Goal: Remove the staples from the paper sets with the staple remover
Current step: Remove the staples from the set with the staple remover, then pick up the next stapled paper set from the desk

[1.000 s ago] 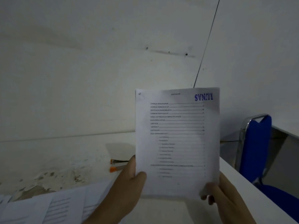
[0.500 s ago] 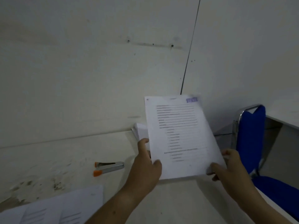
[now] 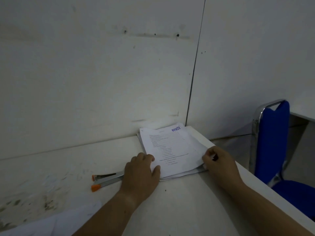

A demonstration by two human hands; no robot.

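A printed paper set [image 3: 172, 149] with a purple stamp at its far corner lies on top of a stack of papers in the table's far right corner. My left hand [image 3: 142, 172] grips its near left edge, thumb on top of the sheet. My right hand [image 3: 218, 160] pinches its near right corner, which is bent upward. A metal staple remover with orange tips [image 3: 105, 179] lies on the white table [image 3: 179, 205] just left of my left hand, partly hidden behind it.
More printed sheets [image 3: 51, 223] lie at the table's near left edge. White walls close off the back and the corner. A blue chair with a chrome frame [image 3: 272, 142] stands right of the table.
The paper set was held upright in both hands in front of me; it has been lowered forward onto the stack in the corner. Both hands still hold its edges.
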